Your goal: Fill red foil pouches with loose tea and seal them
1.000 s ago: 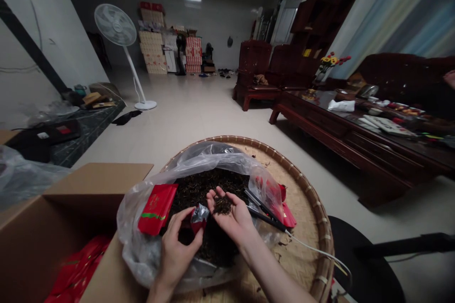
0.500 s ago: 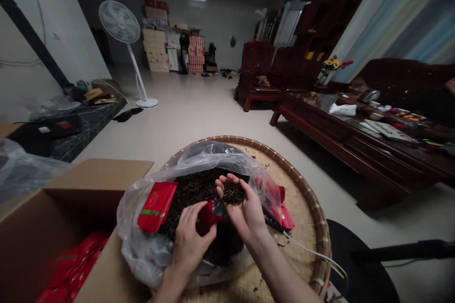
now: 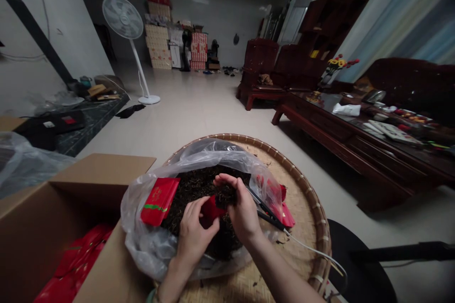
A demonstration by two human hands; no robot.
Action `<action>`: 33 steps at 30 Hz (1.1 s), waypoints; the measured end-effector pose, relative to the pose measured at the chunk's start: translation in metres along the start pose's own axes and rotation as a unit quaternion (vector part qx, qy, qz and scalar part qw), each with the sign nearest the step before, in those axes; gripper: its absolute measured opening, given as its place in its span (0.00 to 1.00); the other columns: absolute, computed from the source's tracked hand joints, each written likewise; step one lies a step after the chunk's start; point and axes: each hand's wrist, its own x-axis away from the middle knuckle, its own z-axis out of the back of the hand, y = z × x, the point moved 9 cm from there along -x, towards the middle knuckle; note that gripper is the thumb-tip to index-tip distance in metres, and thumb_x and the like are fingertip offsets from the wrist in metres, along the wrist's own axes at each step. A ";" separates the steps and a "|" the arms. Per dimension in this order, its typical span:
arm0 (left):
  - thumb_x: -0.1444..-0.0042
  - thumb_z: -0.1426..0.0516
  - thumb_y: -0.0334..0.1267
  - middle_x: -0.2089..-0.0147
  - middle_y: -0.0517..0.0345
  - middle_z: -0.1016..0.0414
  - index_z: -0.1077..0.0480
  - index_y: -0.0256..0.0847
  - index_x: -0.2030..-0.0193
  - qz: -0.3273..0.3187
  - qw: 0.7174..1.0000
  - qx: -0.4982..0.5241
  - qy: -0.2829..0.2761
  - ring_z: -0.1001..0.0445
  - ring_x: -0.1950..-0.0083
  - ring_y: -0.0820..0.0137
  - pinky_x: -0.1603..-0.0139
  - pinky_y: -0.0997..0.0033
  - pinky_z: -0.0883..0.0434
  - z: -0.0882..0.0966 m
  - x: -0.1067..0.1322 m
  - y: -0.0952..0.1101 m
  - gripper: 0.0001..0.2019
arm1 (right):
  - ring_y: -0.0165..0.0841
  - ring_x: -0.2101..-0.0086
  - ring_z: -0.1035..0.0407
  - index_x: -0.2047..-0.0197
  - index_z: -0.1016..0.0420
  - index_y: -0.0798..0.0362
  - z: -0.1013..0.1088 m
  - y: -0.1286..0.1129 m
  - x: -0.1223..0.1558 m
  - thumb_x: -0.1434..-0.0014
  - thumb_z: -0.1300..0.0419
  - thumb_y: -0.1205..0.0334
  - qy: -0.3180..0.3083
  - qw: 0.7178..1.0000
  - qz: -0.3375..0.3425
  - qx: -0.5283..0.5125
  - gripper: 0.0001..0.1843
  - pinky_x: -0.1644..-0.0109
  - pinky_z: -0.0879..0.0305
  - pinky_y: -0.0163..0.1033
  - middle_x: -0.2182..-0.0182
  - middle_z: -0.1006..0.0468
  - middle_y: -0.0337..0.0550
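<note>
My left hand (image 3: 194, 232) is closed around a small red foil packet (image 3: 211, 209), its mouth facing my right hand. Cupped and tipped toward that mouth, my right hand (image 3: 246, 213) holds a heap of dark dried tea leaves (image 3: 224, 196). Both hands are over a clear plastic bag (image 3: 142, 246) full of loose tea leaves (image 3: 194, 180). Flat red packets (image 3: 159, 201) with a green stripe rest on the tea at the bag's left. Right of the bag lies a black two-armed tool (image 3: 272, 219) with a white cord, by more red packets (image 3: 287, 215).
The bag sits on a round woven bamboo tray (image 3: 314, 203). An open cardboard box (image 3: 103, 168) with red packets (image 3: 76, 260) stands at left. A black round base (image 3: 366, 265) is at right. Farther off are a white fan (image 3: 124, 19) and a dark wooden table (image 3: 320, 128).
My right hand has tilted and curled leftward, bringing the tea leaves to the packet's mouth. My left hand keeps its hold on the packet. The view has shifted slightly.
</note>
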 end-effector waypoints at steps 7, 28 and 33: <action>0.54 0.42 0.31 0.58 0.51 0.26 0.32 0.40 0.51 -0.001 1.000 0.004 -0.005 0.27 0.59 0.63 0.66 0.66 0.25 -0.003 0.001 -0.002 0.20 | 0.39 0.55 0.30 0.60 0.22 0.53 -0.003 -0.001 0.000 0.43 0.45 0.41 -0.027 0.999 0.026 0.031 0.24 0.43 0.41 0.48 0.59 0.21 0.45; 0.53 0.41 0.32 0.50 0.50 0.28 0.37 0.42 0.50 -0.004 0.998 0.063 0.021 0.27 0.51 0.62 0.53 0.61 0.27 0.007 0.014 -0.003 0.21 | 0.41 0.48 0.35 0.48 0.31 0.50 0.001 -0.020 0.041 0.47 0.38 0.61 -0.145 0.887 0.200 0.389 0.22 0.44 0.36 0.46 0.49 0.30 0.49; 0.51 0.41 0.33 0.50 0.49 0.28 0.37 0.41 0.50 0.008 0.997 0.070 0.011 0.27 0.50 0.62 0.51 0.61 0.28 -0.002 0.020 -0.006 0.20 | 0.34 0.58 0.30 0.46 0.35 0.49 -0.009 -0.016 0.059 0.41 0.46 0.71 -0.171 0.807 0.295 0.483 0.20 0.55 0.30 0.39 0.58 0.26 0.47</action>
